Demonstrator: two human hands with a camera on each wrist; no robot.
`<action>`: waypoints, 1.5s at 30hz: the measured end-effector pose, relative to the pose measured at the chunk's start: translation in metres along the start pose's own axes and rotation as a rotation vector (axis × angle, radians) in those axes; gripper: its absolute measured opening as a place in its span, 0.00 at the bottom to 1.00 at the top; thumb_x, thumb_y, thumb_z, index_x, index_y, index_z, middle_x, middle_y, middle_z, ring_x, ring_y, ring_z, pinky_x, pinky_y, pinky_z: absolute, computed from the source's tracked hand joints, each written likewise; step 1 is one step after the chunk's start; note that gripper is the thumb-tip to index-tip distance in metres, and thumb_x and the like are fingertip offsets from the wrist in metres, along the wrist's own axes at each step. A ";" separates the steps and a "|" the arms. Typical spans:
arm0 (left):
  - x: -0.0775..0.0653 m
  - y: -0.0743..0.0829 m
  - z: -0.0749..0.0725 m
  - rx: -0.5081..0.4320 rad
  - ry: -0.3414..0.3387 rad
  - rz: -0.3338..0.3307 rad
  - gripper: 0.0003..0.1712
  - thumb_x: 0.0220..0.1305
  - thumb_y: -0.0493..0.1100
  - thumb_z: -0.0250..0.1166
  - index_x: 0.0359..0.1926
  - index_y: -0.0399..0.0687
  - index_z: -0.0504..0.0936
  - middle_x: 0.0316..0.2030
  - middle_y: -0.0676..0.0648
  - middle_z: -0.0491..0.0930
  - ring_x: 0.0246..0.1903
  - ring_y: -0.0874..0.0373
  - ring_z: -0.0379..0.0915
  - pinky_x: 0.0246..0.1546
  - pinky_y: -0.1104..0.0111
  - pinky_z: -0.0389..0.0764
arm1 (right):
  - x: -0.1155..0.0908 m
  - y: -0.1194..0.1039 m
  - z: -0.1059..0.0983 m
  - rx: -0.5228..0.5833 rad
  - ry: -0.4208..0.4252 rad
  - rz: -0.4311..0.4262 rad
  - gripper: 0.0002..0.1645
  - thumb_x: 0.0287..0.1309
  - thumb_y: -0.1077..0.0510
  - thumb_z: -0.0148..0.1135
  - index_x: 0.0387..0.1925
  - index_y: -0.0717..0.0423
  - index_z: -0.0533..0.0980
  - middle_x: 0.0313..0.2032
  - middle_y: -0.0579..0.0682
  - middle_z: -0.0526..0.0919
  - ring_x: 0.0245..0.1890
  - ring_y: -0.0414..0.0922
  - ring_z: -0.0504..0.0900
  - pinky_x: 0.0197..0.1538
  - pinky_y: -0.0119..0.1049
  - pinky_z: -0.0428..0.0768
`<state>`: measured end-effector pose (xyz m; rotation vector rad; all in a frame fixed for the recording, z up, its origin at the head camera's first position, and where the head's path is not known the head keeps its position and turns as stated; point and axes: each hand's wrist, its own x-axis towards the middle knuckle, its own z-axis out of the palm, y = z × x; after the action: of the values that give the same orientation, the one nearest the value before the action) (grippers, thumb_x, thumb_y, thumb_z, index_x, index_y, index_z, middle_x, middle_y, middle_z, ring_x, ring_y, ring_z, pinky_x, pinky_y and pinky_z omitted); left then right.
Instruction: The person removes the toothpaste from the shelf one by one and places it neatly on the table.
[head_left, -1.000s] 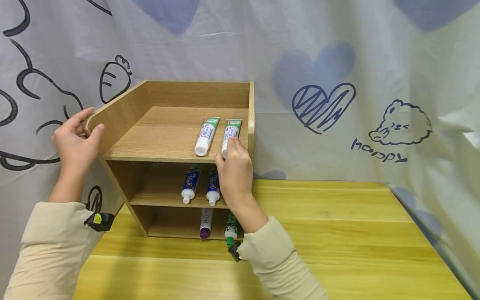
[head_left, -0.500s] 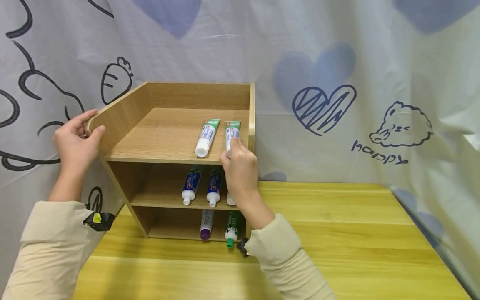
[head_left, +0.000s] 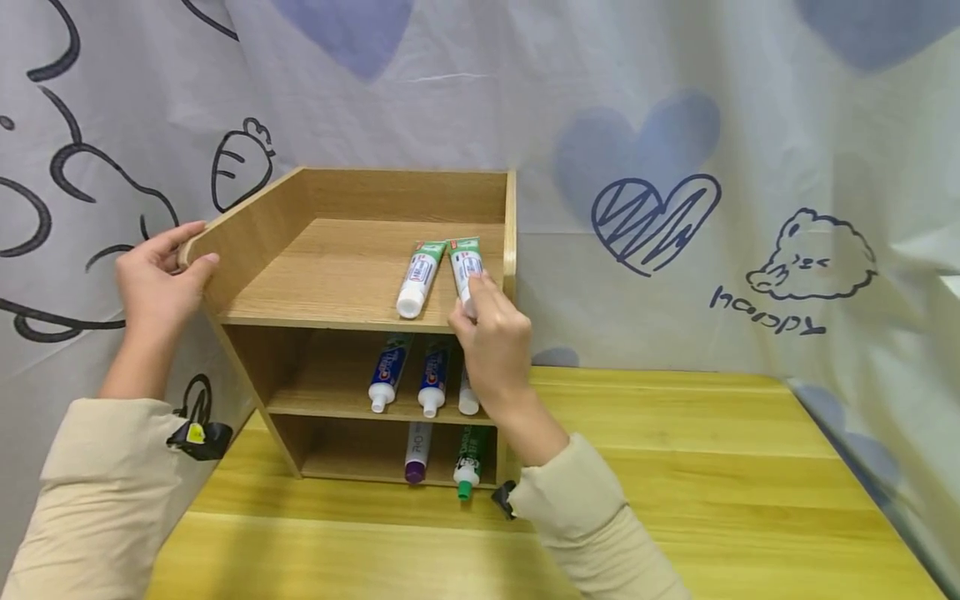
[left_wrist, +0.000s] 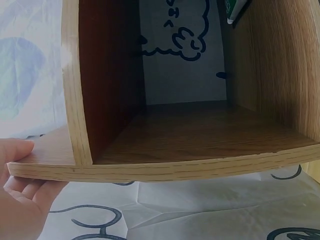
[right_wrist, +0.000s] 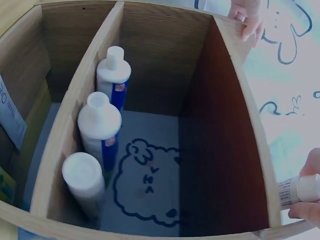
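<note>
Swung askew since the earlier frame (head view), the right tube (head_left: pixel 464 265), cap end pinched by the right hand (head_left: pixel 497 337), lies near the front-right corner of the top board (head_left: pixel 337 279), just beside the left tube (head_left: pixel 420 277); board stretches leftward. Left wrist: left hand (left_wrist: pixel 22 205) clasps the side panel (left_wrist: pixel 165 172) edge. Right wrist: three tubes (right_wrist: pixel 100 122) line the middle shelf (right_wrist: pixel 75 87).

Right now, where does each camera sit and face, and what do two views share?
Head: worn on the head, looking forward and down at the wooden shelf; left hand, right hand and sleeves show.
Left wrist: on that wrist, looking into a compartment; left hand at lower left.
Right wrist: on that wrist, looking into the wooden shelf; right hand at lower right, left hand at top.
Shared: head and right wrist both show two blue-and-white tubes.
</note>
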<state>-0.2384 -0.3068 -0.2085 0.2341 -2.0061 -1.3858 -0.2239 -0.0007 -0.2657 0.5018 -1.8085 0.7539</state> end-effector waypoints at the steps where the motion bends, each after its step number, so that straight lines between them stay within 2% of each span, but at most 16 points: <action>1: 0.000 0.000 -0.001 -0.008 -0.005 -0.007 0.23 0.54 0.30 0.58 0.53 0.45 0.79 0.16 0.78 0.72 0.19 0.83 0.71 0.19 0.89 0.70 | 0.001 0.000 -0.001 0.004 0.009 -0.011 0.15 0.44 0.71 0.63 0.38 0.74 0.79 0.37 0.66 0.83 0.41 0.55 0.84 0.45 0.38 0.81; 10: 0.000 0.002 -0.005 0.018 -0.003 -0.027 0.24 0.55 0.30 0.58 0.55 0.44 0.77 0.15 0.80 0.70 0.21 0.85 0.70 0.22 0.90 0.70 | 0.014 -0.007 -0.014 0.083 0.045 -0.046 0.15 0.44 0.72 0.62 0.38 0.75 0.78 0.38 0.68 0.82 0.42 0.57 0.83 0.43 0.38 0.81; 22: -0.001 0.003 0.002 -0.004 0.023 -0.020 0.24 0.54 0.29 0.58 0.54 0.41 0.78 0.14 0.77 0.72 0.17 0.82 0.70 0.18 0.89 0.69 | 0.025 -0.006 -0.027 0.120 0.148 -0.067 0.15 0.45 0.70 0.63 0.39 0.73 0.79 0.39 0.67 0.82 0.41 0.57 0.84 0.41 0.37 0.82; 26: -0.002 0.003 0.002 0.016 0.016 -0.008 0.24 0.54 0.30 0.57 0.55 0.40 0.77 0.14 0.77 0.72 0.16 0.82 0.69 0.17 0.88 0.68 | 0.028 -0.002 -0.031 0.107 0.174 -0.069 0.15 0.46 0.70 0.63 0.39 0.73 0.79 0.39 0.67 0.82 0.41 0.57 0.84 0.39 0.37 0.82; 35: -0.001 0.000 -0.002 0.013 -0.022 -0.037 0.25 0.56 0.31 0.57 0.57 0.44 0.76 0.14 0.77 0.72 0.17 0.82 0.70 0.18 0.88 0.70 | 0.027 0.013 -0.040 0.090 0.213 -0.042 0.14 0.45 0.69 0.64 0.38 0.72 0.80 0.39 0.67 0.82 0.39 0.59 0.84 0.37 0.40 0.83; 45: -0.002 0.002 -0.001 0.036 -0.017 -0.026 0.25 0.56 0.31 0.57 0.57 0.44 0.76 0.14 0.77 0.72 0.16 0.82 0.69 0.17 0.88 0.69 | 0.022 0.031 -0.047 0.099 0.265 -0.001 0.14 0.44 0.70 0.64 0.38 0.73 0.79 0.39 0.68 0.81 0.40 0.60 0.83 0.36 0.43 0.83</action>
<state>-0.2357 -0.3061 -0.2070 0.2664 -2.0500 -1.3732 -0.2198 0.0545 -0.2420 0.4448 -1.5306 0.8699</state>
